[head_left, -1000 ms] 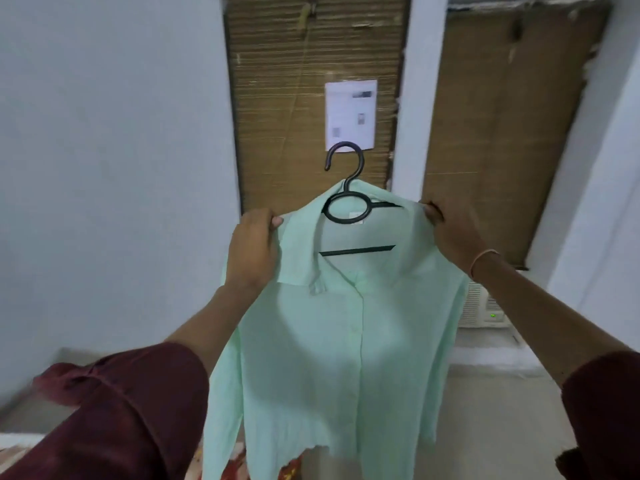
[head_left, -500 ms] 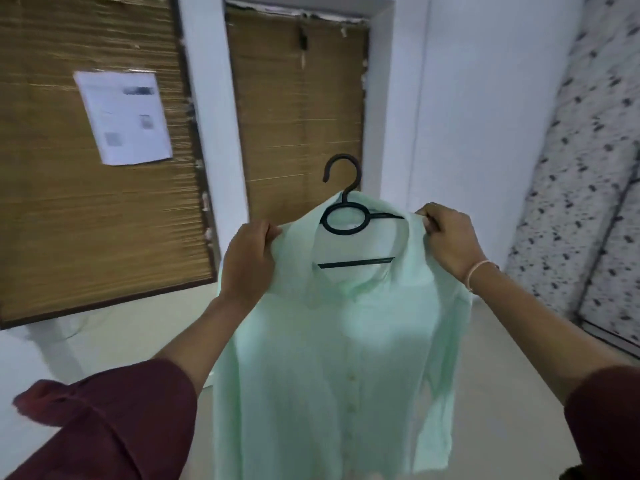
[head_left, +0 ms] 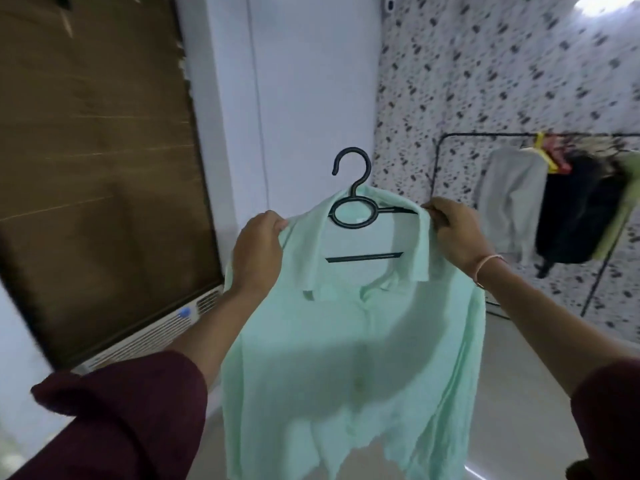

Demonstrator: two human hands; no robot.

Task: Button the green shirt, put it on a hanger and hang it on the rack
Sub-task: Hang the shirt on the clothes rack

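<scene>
The mint green shirt (head_left: 353, 341) hangs buttoned on a black hanger (head_left: 353, 209), held up in front of me at chest height. My left hand (head_left: 258, 252) grips the shirt's left shoulder over the hanger arm. My right hand (head_left: 453, 237) pinches the right shoulder near the collar. The hanger's hook points up, free. A black clothes rack (head_left: 450, 140) stands at the right against the speckled wall, beyond my right hand.
On the rack hang a grey garment (head_left: 509, 202), a black garment (head_left: 581, 216) and coloured hangers (head_left: 547, 154). A brown blind (head_left: 97, 133) covers the window at left, with a white air-conditioner unit (head_left: 152, 337) below it. A white wall corner (head_left: 311, 98) is straight ahead.
The view has swung to the right: the window slid off to the left and the speckled wall with the rack came into view. Both hands keep the same grip on the shirt.
</scene>
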